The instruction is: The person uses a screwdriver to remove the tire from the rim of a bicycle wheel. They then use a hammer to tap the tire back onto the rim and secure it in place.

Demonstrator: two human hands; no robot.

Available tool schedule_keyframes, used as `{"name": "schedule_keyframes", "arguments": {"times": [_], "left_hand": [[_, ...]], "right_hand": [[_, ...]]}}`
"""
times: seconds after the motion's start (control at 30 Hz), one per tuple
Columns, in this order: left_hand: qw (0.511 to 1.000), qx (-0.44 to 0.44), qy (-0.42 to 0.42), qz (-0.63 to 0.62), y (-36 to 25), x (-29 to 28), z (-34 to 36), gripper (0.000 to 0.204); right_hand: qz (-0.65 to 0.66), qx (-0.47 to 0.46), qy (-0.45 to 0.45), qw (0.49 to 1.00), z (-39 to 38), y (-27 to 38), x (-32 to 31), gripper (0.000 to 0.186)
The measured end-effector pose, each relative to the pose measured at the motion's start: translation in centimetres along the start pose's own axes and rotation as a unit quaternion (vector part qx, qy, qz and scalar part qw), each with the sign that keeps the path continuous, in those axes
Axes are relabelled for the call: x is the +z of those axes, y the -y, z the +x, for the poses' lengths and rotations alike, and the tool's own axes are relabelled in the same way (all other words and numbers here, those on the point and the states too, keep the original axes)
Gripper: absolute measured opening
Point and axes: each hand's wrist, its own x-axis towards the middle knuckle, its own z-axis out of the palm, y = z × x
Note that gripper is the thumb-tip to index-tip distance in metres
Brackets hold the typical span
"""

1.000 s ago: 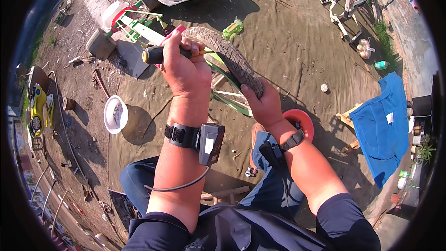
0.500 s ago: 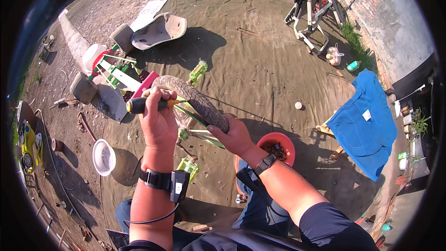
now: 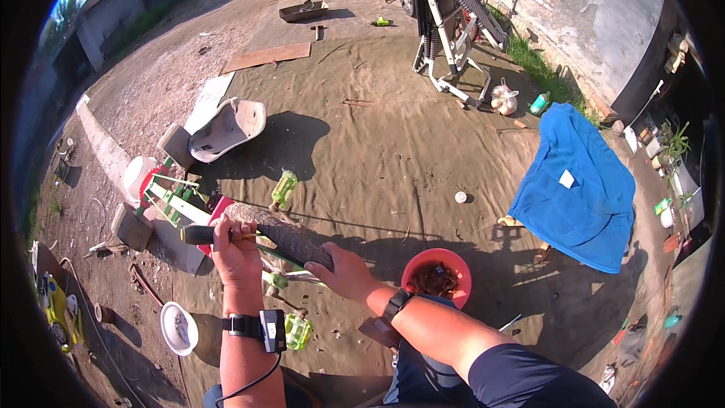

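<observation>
Screwdriver (image 3: pixel 198 235) juts leftward from the left hand (image 3: pixel 239 264), whose fingers (image 3: pixel 222 230) curl around it at the left end of the tyre (image 3: pixel 296 247). Right hand (image 3: pixel 348 276) fingers clasp the tyre's other end. Beyond lies a green pedal (image 3: pixel 284 190); a red basin (image 3: pixel 462 263) sits near the right wrist, a white bowl (image 3: pixel 168 324) left of the left forearm.
</observation>
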Motion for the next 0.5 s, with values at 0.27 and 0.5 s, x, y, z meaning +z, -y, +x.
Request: {"name": "schedule_keyframes", "arguments": {"times": [0.27,0.5], "left_hand": [[0.999,0.029,-0.036,-0.01,1.0,1.0,-1.7,0.025],[0.999,0.034,-0.041,-0.007,1.3,1.5,-3.0,0.024]], "right_hand": [[-0.006,-0.004,-0.031,1.0,-0.1,1.0,0.3,0.051],[-0.019,-0.003,-0.044,0.999,0.1,0.9,0.6,0.051]]}}
